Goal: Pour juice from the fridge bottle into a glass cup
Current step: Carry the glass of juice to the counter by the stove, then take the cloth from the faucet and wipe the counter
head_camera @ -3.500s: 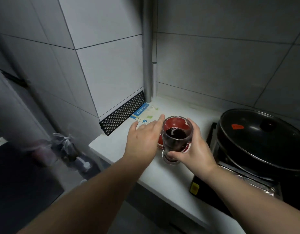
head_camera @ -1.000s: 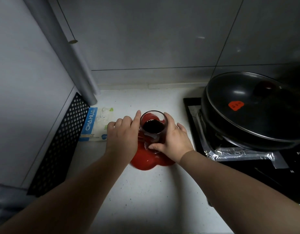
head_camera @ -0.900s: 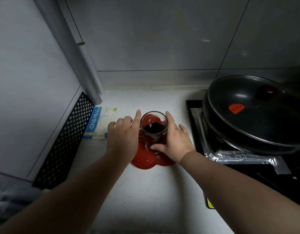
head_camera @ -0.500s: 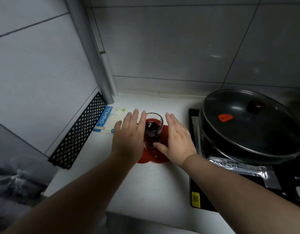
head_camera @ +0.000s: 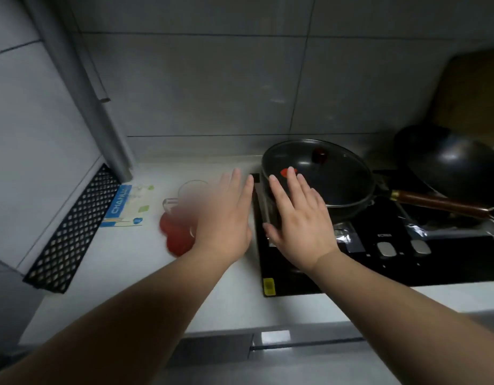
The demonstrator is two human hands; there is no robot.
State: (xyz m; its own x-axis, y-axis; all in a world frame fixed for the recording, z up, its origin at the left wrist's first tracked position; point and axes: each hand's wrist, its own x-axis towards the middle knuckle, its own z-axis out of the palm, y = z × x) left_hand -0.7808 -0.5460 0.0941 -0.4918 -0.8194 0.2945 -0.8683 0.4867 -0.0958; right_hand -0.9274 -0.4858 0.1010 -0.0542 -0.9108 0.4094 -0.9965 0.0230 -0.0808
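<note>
A glass cup (head_camera: 189,201) stands on a red coaster (head_camera: 175,236) on the white counter (head_camera: 134,273), blurred and partly hidden behind my left hand. Dark red juice was in it in the earlier frames; the blur hides the liquid now. My left hand (head_camera: 226,218) hovers just right of the cup with straight fingers, holding nothing. My right hand (head_camera: 296,218) is spread flat over the left edge of the stove, apart from the cup. No bottle is in view.
A black stove top (head_camera: 379,262) lies to the right with a lidded black pan (head_camera: 337,173) and a wok (head_camera: 451,162) behind. A blue and white packet (head_camera: 126,207) lies left of the cup. A black perforated grille (head_camera: 73,232) lines the left wall.
Both hands let go of the cup and moved right, away from it, fingers spread. The view swung right, bringing the wok and stove controls into sight.
</note>
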